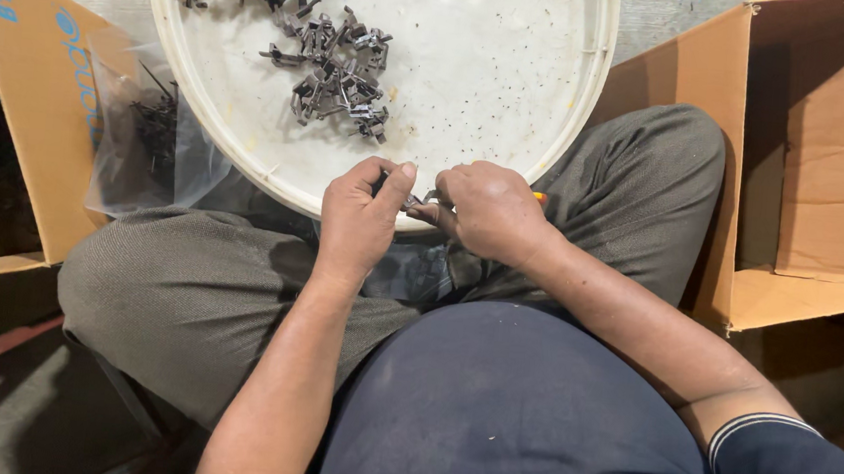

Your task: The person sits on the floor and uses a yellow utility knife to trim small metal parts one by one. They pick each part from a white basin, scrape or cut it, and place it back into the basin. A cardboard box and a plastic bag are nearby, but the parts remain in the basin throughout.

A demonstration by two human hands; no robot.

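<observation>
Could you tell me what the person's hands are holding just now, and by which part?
Both hands, left hand and right hand, pinch a small dark clip between their fingertips, one at each end; the exact grip points are hidden.

Soft, even daylight from above, brightest on the white round tray (494,82), with mild glare near its far rim. Deep shadow inside the cardboard boxes (830,149) and under the knees. Sharp in the centre; slight wide-angle bending towards the edges. No motion blur.
</observation>
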